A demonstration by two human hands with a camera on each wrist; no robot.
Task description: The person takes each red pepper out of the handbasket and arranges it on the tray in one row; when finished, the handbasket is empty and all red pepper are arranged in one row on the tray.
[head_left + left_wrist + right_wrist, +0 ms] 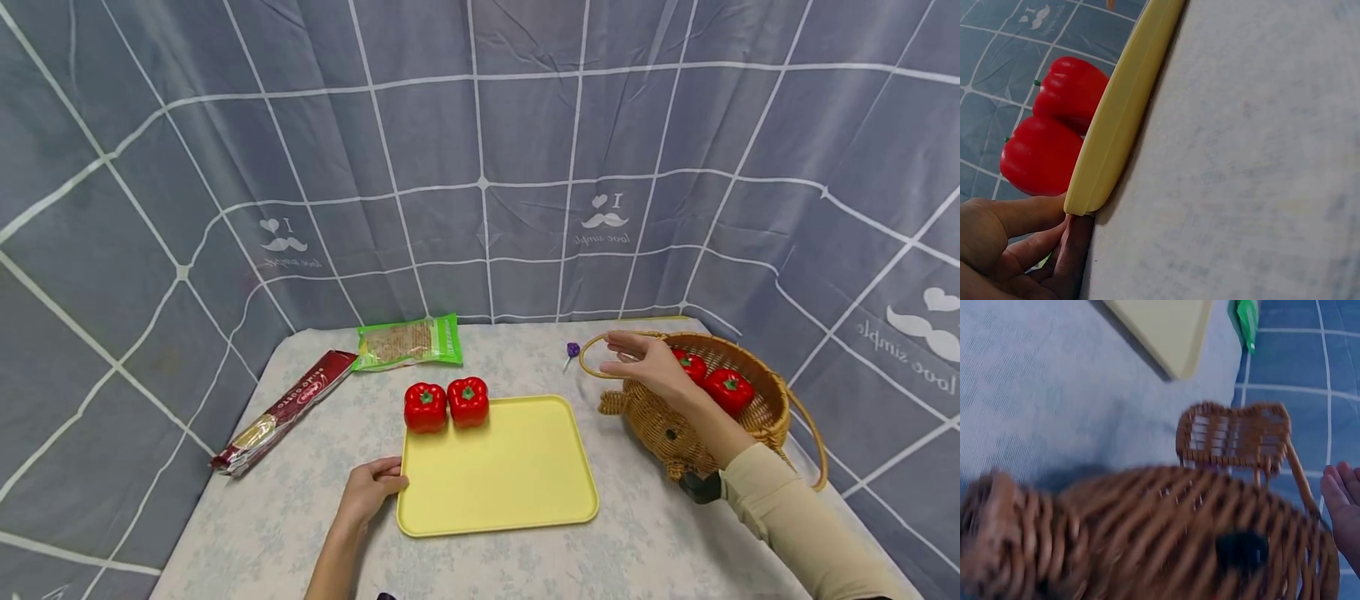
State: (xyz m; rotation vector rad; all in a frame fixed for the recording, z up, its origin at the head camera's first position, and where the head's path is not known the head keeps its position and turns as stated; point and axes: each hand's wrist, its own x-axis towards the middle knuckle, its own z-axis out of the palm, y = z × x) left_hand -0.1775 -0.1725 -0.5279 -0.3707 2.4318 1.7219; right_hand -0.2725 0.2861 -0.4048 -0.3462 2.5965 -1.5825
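Note:
My left hand (371, 492) pinches the left edge of a yellow tray (498, 475); in the left wrist view the thumb lies at the rim (1113, 125) with fingers beneath it. Two red bell peppers (425, 407) (468, 402) stand side by side at the tray's far left corner. Over the near side of a wicker basket (765, 379) hovers my right hand (648, 365), fingers extended and holding nothing. Inside that basket are two more red bell peppers (729, 392) (690, 365), one partly hidden by the hand. The right wrist view shows the basket's animal-shaped weave (1166, 531) up close, blurred.
A purple lollipop (573, 350) lies left of the basket's looped handle (588, 360). At the back left are a green-edged food packet (408, 342) and a long dark red packet (288, 412). A grey checked curtain (525, 225) surrounds the table.

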